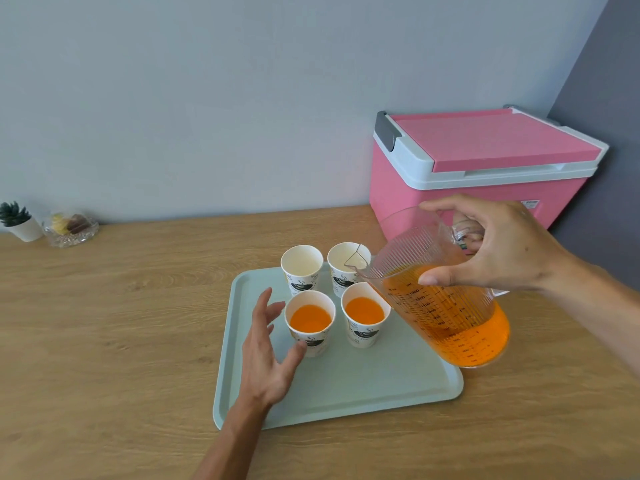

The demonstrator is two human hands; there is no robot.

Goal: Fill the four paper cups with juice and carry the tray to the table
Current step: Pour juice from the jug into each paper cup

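While right hand [498,244] tilts jug [446,306], left hand [268,344] splayed

Wooden counter [104,323] against pale grey wall [207,98].

Bright, even, diffuse light fills the scene, with no hard glare. Shadows are soft and faint: a thin one under the tray [242,403] rim, another beneath the jug [446,306]. The juice glows orange where light passes through it. Wide-angle distortion bends the desk [104,323] edge and tilts the cooler [478,168]. The left hand [266,355] looks slightly blurred; the far plant [15,216] is soft.
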